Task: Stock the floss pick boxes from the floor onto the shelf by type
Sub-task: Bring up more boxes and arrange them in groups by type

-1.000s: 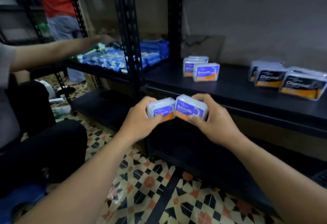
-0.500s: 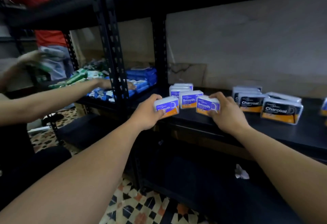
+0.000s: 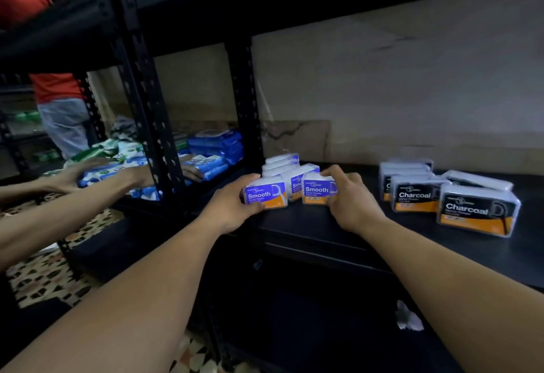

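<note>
1. A black shelf [image 3: 294, 222] stood against a bare wall [image 3: 412, 78], above a patterned tile floor [image 3: 44, 281], all rather dim.
2. The left hand [image 3: 232, 210] gripped a Smooth box [image 3: 265, 194] by its left end, fingers curled round it, at the shelf's front.
3. The right hand [image 3: 353, 204] held a second box [image 3: 318, 191] of the same kind, fingers curled over its top, just beside the first and touching the Smooth pile [image 3: 282, 163] behind.
4. The Charcoal boxes [image 3: 477, 210] sat grouped well apart to the right.
5. Sorting looked well under way: both types had their own spot, and these two seemed about to join theirs. I could not tell whether any stock was left on the floor.
6. Another person's hands [image 3: 73, 172] worked among blue packs [image 3: 217, 146] in the next bay.
</note>
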